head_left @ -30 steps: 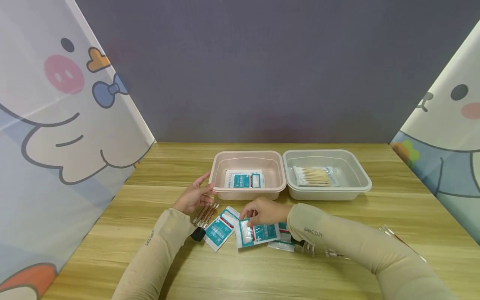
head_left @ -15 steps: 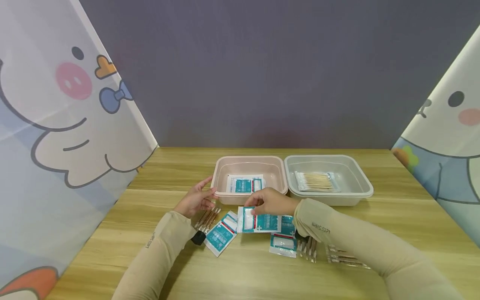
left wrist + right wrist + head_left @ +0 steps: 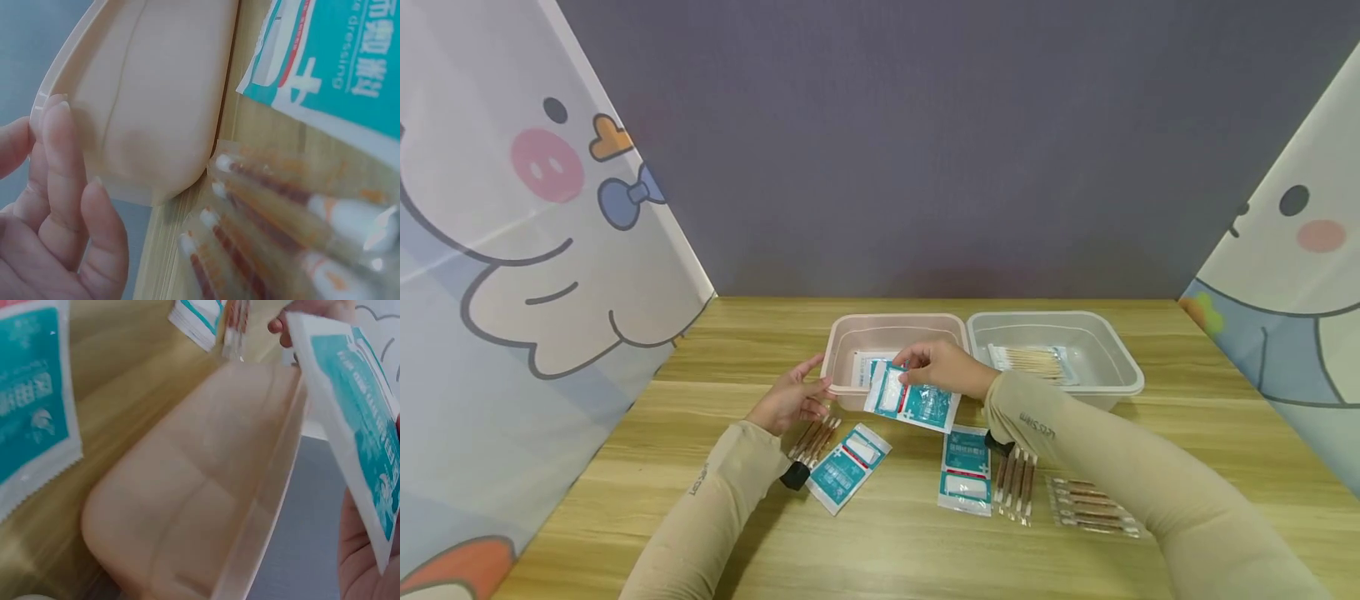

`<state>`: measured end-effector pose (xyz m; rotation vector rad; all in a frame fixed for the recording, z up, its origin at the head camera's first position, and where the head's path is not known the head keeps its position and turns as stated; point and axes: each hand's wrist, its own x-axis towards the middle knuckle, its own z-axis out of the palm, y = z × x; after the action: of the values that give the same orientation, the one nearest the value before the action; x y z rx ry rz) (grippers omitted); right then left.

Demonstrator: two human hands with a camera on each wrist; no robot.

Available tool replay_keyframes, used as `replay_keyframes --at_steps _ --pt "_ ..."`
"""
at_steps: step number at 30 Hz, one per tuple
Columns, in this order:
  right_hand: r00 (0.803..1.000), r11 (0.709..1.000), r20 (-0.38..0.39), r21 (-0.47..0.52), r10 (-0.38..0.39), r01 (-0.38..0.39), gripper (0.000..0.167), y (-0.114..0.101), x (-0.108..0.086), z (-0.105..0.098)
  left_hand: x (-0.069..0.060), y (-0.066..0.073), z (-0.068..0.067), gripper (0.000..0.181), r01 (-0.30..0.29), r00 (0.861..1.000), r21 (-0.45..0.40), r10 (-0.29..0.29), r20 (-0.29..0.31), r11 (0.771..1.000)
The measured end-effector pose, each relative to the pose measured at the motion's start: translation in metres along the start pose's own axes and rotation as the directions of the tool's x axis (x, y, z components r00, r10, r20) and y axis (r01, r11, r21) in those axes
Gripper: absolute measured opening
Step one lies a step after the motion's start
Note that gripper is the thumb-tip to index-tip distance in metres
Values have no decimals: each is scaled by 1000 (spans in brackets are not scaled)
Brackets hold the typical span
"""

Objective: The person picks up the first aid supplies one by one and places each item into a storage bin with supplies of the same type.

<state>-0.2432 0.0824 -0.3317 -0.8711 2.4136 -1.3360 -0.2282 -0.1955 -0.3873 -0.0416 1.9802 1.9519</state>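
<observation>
My right hand point(image 3: 946, 367) pinches a teal-and-white dressing packet point(image 3: 925, 405), held tilted over the front rim of a pink plastic basin point(image 3: 898, 329). In the right wrist view the packet point(image 3: 362, 419) stands on edge in front of the fingers. Another packet point(image 3: 862, 368) lies inside the basin, mostly hidden by the held one and the hand. At the basin's left front corner, my left hand point(image 3: 786, 402) holds the rim; its thumb and fingertips meet there in the left wrist view.
A grey-white basin point(image 3: 1105, 362) holding a pack of wooden-stick cotton swabs point(image 3: 1036, 362) stands at right. Before the basins lie dressing packets point(image 3: 848, 468) point(image 3: 966, 472) and clear packs of brown swabs point(image 3: 814, 442) point(image 3: 1017, 485) point(image 3: 1093, 507). A grey partition point(image 3: 925, 150) rises behind.
My right hand has lifted the dressing packet off the table and carried it forward to the pink basin's rim. My left hand stays at that basin's corner.
</observation>
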Motion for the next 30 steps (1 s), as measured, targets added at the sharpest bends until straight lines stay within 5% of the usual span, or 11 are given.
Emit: replay_keyframes --at_steps 30 --pt "972 994 -210 40 106 -100 26 1 50 -27 1 -2 1 64 -13 1000 -2 13 -9 1000"
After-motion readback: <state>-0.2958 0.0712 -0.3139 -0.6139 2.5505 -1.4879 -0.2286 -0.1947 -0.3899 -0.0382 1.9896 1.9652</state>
